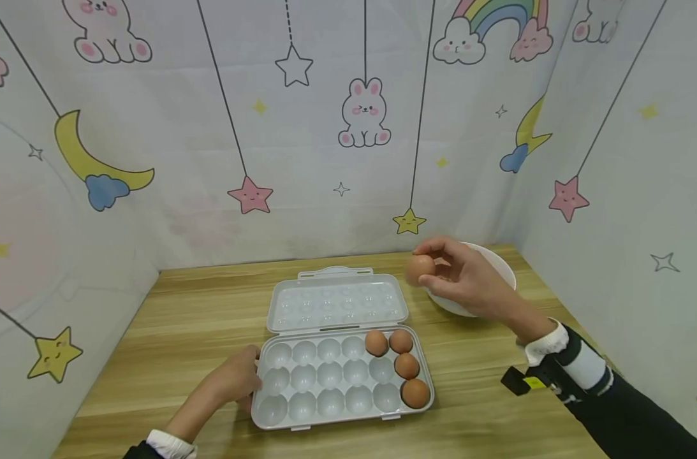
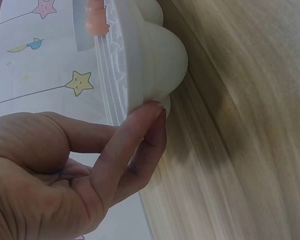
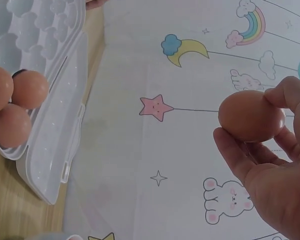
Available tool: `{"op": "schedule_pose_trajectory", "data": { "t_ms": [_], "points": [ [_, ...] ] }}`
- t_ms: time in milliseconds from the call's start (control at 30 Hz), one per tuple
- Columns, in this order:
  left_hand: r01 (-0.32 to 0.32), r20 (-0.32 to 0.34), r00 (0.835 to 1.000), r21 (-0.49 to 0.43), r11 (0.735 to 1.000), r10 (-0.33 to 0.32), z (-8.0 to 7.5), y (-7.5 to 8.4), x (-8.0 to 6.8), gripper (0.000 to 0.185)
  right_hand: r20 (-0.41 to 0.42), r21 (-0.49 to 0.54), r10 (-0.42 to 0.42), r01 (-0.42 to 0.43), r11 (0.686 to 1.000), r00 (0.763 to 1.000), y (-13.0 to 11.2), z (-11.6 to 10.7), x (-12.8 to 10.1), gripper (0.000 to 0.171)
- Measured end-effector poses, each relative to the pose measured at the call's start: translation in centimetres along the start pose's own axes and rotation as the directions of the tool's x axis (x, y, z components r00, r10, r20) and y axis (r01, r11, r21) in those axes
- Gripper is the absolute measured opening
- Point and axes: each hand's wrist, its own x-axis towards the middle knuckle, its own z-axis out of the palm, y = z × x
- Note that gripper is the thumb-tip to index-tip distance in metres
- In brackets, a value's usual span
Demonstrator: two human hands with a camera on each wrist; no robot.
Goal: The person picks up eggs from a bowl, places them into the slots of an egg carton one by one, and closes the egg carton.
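A brown egg (image 1: 420, 270) is pinched between the thumb and fingertips of my right hand (image 1: 469, 280), in the air in front of the white bowl (image 1: 502, 264). The right wrist view shows that egg (image 3: 250, 116) close up, its sides uncovered. A white plastic egg carton (image 1: 344, 417) lies with its lid (image 1: 337, 303) folded back. Several brown eggs (image 1: 407, 366) fill hollows at its right end, while the hollows to the left hold none. At the carton's left end, my left hand (image 1: 233, 377) grips the edge; the left wrist view shows fingertips (image 2: 151, 111) against the rim.
The wooden table (image 1: 199, 319) meets a cartoon-printed cloth (image 1: 302, 223) at the back and sides. The bowl stands at the back right, partly covered by the right hand, so its inside is hidden. A black camera strap (image 1: 555, 376) circles the right wrist.
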Motion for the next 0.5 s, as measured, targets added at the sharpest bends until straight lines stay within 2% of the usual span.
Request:
{"op": "schedule_pose_trajectory", "data": {
  "t_ms": [167,300,400,500],
  "points": [
    [0.006,0.004,1.0,-0.008,1.0,-0.006,-0.1,-0.1,0.1,0.044,0.026,-0.019,0.008,-0.007,1.0,1.0,-1.5,1.5,-0.7,0.036],
    [0.004,0.005,1.0,-0.007,1.0,-0.004,0.0,-0.2,0.1,0.042,0.063,-0.078,-0.038,0.043,0.996,0.997,-2.6,2.6,-1.1,0.037],
    [0.002,0.005,1.0,-0.014,1.0,-0.002,0.0,-0.2,0.1,0.042,0.09,-0.131,-0.111,0.122,0.984,0.99,-2.2,3.4,-1.3,0.036],
    [0.002,0.002,1.0,-0.024,1.0,-0.002,0.1,-0.2,0.2,0.041,0.113,-0.153,-0.164,0.18,0.972,0.98,-0.7,4.4,-1.6,0.034]
  ]
}}
